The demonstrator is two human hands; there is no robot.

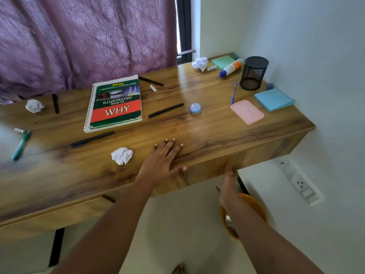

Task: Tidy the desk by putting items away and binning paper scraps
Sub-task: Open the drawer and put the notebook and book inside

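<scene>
My left hand (165,158) lies flat on the wooden desk (217,135) near its front edge, fingers straight, holding nothing. My right hand (229,184) reaches under the desk's front edge above an orange bin (254,206); its fingertips are hidden. A crumpled white paper ball (121,155) sits just left of my left hand. Two more paper balls lie at the far left (34,105) and back right (200,63). A spiral book titled "WHY" (115,103) lies in the middle, with several black pens (166,110) around it.
At the right stand a black mesh pen holder (253,73), blue sticky notes (273,99), a pink case (246,112), a blue pen (234,93), a glue bottle (230,67), green notes (223,61) and a small blue tin (195,108). A green pen (20,145) lies at left.
</scene>
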